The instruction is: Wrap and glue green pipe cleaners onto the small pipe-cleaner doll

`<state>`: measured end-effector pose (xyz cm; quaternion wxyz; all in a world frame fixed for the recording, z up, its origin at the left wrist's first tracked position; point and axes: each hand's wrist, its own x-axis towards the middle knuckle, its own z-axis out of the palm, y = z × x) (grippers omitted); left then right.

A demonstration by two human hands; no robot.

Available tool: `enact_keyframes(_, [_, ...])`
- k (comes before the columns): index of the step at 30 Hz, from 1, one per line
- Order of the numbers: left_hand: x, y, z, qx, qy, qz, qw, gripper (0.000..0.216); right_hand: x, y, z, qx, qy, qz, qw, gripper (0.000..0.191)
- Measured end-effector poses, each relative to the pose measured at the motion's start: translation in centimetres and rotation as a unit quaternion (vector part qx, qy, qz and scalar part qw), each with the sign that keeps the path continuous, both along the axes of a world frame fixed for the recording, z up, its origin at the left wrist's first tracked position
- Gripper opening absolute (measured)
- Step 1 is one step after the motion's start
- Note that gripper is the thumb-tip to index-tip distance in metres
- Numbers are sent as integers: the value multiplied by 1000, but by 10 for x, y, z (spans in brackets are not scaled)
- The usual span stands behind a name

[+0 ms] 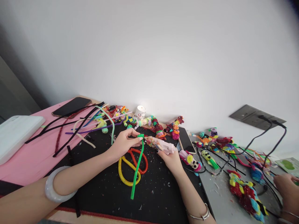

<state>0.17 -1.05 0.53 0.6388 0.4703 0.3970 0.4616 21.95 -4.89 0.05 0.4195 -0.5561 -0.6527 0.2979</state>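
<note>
Pinched in the fingers of my left hand [125,143] is a green pipe cleaner [138,169], coiled at its top, with a long straight tail hanging down. My right hand [171,160] is wrapped round a pale pink hot glue gun [163,145]. The gun's nozzle points left at the green coil, close to it; whether they touch I cannot tell. Below my hands, scissors [121,174] with one yellow and one red handle lie on the black mat [100,189], partly behind the green tail.
Loose pipe cleaners [87,124], a phone [71,106] and a white box [20,133] lie on the left. Pipe-cleaner figures [158,127], a paper cup [140,112] and a second phone [187,140] line the wall. Cables run from a socket [257,117]. Another person's hand [287,186] is at right.
</note>
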Motion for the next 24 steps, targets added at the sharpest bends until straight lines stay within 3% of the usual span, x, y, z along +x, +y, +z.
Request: enact_keyframes(24, [0, 0, -2, 17, 21, 7, 1000, 24, 0, -1, 1, 0, -4, 1, 1000, 26])
